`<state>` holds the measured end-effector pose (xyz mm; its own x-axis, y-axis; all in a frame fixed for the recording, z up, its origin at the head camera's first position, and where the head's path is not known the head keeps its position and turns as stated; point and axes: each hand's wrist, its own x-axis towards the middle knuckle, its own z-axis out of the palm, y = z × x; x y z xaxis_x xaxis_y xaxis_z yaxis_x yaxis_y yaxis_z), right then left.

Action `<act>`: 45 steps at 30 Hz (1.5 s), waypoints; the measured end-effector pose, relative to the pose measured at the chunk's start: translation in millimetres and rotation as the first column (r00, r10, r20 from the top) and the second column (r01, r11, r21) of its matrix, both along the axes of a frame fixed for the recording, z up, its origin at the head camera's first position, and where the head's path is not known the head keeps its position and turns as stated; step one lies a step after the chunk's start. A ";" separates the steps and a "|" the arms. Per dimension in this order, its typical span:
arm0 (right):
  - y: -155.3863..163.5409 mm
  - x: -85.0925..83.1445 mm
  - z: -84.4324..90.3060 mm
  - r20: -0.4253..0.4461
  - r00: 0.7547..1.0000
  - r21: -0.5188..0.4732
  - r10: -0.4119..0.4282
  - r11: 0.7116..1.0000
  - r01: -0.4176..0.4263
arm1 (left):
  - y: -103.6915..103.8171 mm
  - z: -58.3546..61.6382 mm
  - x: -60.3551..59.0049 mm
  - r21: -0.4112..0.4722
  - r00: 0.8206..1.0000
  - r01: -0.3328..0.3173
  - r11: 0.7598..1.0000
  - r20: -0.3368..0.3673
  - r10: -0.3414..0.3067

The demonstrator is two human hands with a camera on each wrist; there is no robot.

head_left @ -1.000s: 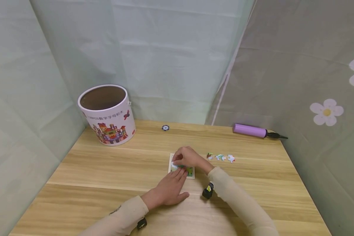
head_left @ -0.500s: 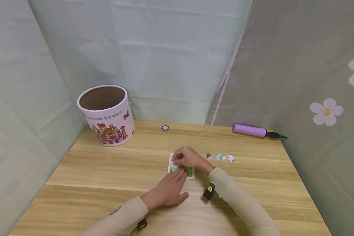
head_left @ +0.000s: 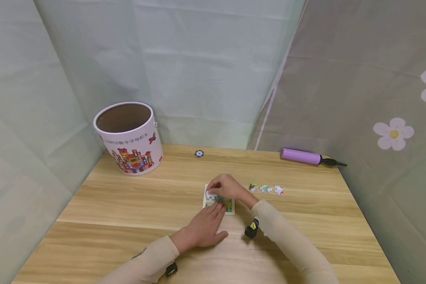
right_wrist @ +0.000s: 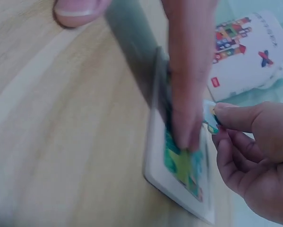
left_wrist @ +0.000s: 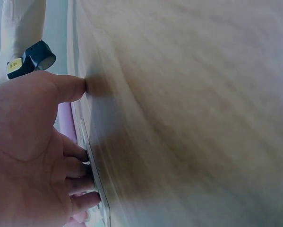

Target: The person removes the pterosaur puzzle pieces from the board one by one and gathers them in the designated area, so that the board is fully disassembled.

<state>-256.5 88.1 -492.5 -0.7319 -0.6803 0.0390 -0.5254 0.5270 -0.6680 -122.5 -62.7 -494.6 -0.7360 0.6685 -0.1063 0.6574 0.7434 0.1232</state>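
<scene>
Right now I see both hands at the small puzzle board (head_left: 230, 206), which lies flat near the middle of the table (head_left: 127, 205) and serves as my landmark. My right hand (head_left: 227, 187) hovers over the board's far half with fingers curled, pinching a puzzle piece (head_left: 211, 194) between thumb and fingertips just above the board's far left corner. My left hand (head_left: 204, 228) lies on the near side of the board, palm down, fingers straight, with the fingertips pressing on the board's near edge; it holds nothing. In the right wrist view the left hand's finger (right_wrist: 186, 94) presses down on the board's (right_wrist: 179, 189) printed face, and the board's white rim shows all round that finger. The left wrist view shows the fingertips (left_wrist: 82, 182) against the board's thin edge, thumb (left_wrist: 65, 87) flat on the wood.

Three loose pieces (head_left: 266, 189) lie in a short row just to the right of the board, apart from it and from each other. Far left of the board, toward the back corner, stands an open printed tub (head_left: 129, 138). Behind the board, near the back edge, lies a small round disc (head_left: 198, 153). Far right and behind lies a purple pump (head_left: 301, 156), close to the table's back edge. Left of the board, bare wood runs to the table's left edge, and a band of bare wood lies between the board and the near edge, crossed by my sleeves.
</scene>
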 end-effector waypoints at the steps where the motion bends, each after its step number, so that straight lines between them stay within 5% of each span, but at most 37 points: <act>1: 2.0 0.1 2.2 -0.001 1.000 -0.008 -0.004 1.000 0.004 | 0.2 0.1 0.1 0.003 1.000 -0.002 1.000 0.002 0.002; 24: 103.7 8.1 22.1 -0.063 0.981 -0.025 -0.185 0.983 0.184 | 1.4 -1.0 -0.3 0.018 0.999 -0.028 0.999 0.017 0.027; 40: 141.9 19.4 3.3 -0.022 0.976 -0.004 -0.217 0.976 0.217 | 1.2 2.7 1.6 0.011 1.000 -0.013 1.000 0.007 0.013; 45: 144.5 21.6 -1.0 -0.076 0.976 0.033 -0.203 0.978 0.206 | 1.0 1.1 0.8 0.011 1.000 -0.011 1.000 0.002 0.011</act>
